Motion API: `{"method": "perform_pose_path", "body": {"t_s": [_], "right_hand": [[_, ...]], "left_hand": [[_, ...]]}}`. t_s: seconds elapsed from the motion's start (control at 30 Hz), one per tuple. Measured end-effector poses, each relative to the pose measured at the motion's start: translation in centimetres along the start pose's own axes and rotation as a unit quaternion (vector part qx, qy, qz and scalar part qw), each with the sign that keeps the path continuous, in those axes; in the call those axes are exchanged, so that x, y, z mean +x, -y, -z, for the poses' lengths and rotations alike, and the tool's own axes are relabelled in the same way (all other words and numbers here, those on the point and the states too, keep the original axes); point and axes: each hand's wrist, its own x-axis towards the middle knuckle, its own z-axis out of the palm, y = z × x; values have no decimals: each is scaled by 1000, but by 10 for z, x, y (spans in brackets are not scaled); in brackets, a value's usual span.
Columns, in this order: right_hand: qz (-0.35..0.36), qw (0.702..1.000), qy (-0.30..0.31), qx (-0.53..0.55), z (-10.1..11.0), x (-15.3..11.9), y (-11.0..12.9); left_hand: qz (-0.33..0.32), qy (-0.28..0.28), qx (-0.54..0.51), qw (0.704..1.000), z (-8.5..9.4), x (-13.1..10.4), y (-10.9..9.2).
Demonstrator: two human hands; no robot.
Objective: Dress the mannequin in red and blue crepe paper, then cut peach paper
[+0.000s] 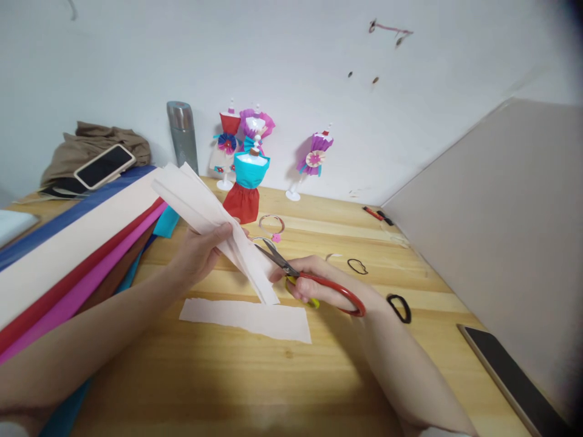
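My left hand (207, 246) is closed on a folded pale pink sheet of crepe paper (200, 203), held slanting above the table. In my right hand (314, 282) is a pair of scissors (334, 289) with red and yellow handles. Its blades are parted and lie at the right edge of the held paper; whether they bite into it I cannot tell. Some right fingertips reach to the paper's lower edge, partly hidden. Beneath, a pale pink strip (248, 320) with a ragged edge lies flat on the wooden table (182, 382).
Coloured paper sheets (68, 237) fan out at left. Small dress stands (249, 176) and a thermos (183, 136) stand by the wall. A phone (104, 167) rests on brown cloth (95, 145). Bracelets (272, 223), black hair ties (399, 308) and a dark tablet-like device (510, 379) lie around.
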Motion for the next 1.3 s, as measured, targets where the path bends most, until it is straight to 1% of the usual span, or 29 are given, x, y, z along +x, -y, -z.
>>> {"method": "perform_pose_path", "body": {"t_s": [0.37,0.6,0.77,0.8,0.87,0.9,0.97,1.07,1.1,1.2,1.3], "right_hand": [[-1,999,-25,24,-3,-2,1],[11,998,-60,29,0,-5,1],[9,999,-32,25,2,-9,5],[7,999,-35,26,2,-9,4],[2,998,-65,27,0,-7,0],[4,995,-97,25,-1,-5,-3],[19,983,-185,7,-6,1,-10],[79,938,-333,-53,-19,13,-17],[107,924,-359,-78,-24,17,-17],[177,898,-378,-134,-38,27,-12],[224,889,-374,-140,-46,32,-6]], "left_hand": [[-17,-9,-12,1000,3,3,3],[-27,-28,-12,999,9,7,3],[-34,-38,-24,998,6,6,-1],[-34,-38,-24,998,6,6,-1],[-30,-36,-19,999,6,5,-3],[-30,-36,-15,999,5,5,-3],[-30,-36,-7,999,5,5,-3],[-29,-41,2,999,2,1,1],[-28,-43,4,999,1,0,2],[-19,-41,19,999,-4,-7,8],[-16,-37,46,998,-7,-13,12]]}}
